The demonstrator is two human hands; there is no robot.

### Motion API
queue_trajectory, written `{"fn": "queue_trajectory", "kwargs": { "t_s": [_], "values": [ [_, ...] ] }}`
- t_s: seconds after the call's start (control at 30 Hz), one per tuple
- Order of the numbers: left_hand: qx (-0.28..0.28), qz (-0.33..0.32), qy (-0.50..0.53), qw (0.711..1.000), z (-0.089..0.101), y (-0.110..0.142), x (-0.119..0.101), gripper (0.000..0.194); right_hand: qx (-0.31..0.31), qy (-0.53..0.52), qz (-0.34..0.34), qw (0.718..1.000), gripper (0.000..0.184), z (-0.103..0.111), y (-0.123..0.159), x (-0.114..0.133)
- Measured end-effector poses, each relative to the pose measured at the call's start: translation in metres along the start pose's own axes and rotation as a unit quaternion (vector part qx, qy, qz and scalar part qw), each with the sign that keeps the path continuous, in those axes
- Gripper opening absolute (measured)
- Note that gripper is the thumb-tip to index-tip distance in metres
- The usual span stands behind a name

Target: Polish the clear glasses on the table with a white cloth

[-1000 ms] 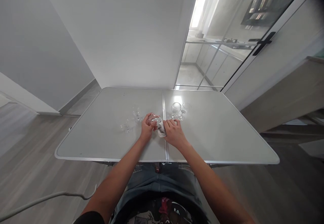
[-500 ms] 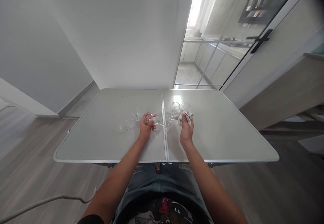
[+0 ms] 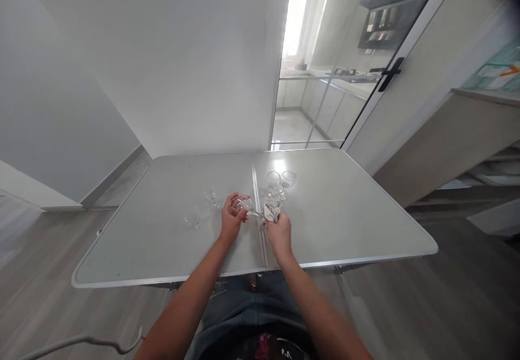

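Note:
My left hand (image 3: 229,220) is closed around the bowl of a clear stemmed glass (image 3: 244,206), held on its side over the grey folding table (image 3: 345,224). My right hand (image 3: 279,230) grips a bunched pale cloth (image 3: 271,211) against the foot end of that glass. Two clear stemmed glasses (image 3: 280,182) stand upright just beyond the cloth. Two more small glasses (image 3: 203,208) sit to the left of my left hand.
A white wall stands behind the table, with a glass sliding door (image 3: 357,67) to its right. A counter or shelf unit (image 3: 467,137) is at the right. A pale cable (image 3: 81,341) lies on the wood floor at lower left.
My right hand has brought the cloth back from near the two standing glasses to the foot of the held glass. The view has shifted a little to the right.

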State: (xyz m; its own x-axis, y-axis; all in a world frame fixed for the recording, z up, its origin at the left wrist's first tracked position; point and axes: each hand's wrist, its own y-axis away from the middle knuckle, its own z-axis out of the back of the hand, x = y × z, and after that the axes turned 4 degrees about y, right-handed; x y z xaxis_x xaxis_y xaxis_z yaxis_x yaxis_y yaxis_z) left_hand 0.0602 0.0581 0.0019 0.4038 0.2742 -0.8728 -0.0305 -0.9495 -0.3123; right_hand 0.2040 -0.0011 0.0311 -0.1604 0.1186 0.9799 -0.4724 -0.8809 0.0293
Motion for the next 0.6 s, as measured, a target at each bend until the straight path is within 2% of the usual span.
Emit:
{"fn": "queue_trajectory", "kwargs": {
  "t_s": [0.07, 0.17, 0.37, 0.47, 0.6],
  "values": [
    [-0.004, -0.01, -0.006, 1.0, 0.0, 0.0, -0.001, 0.063, -0.028, 0.093, 0.053, 0.994, 0.027, 0.002, 0.005, 0.004],
    [-0.022, -0.018, -0.004, 1.0, 0.0, -0.001, -0.002, 0.062, -0.034, 0.097, 0.089, 0.991, 0.025, -0.001, 0.015, 0.005],
    [-0.023, -0.016, -0.012, 1.0, 0.0, -0.001, -0.005, 0.06, 0.009, -0.02, 0.057, 0.998, 0.033, -0.016, 0.015, -0.011],
    [-0.017, -0.014, -0.019, 1.0, -0.001, -0.001, -0.006, 0.06, 0.027, 0.036, 0.034, 0.998, 0.023, -0.017, 0.012, -0.019],
    [-0.01, -0.009, -0.008, 1.0, -0.001, 0.0, -0.004, 0.061, -0.031, 0.111, 0.066, 0.991, 0.015, -0.011, 0.014, -0.017]
  ]
}}
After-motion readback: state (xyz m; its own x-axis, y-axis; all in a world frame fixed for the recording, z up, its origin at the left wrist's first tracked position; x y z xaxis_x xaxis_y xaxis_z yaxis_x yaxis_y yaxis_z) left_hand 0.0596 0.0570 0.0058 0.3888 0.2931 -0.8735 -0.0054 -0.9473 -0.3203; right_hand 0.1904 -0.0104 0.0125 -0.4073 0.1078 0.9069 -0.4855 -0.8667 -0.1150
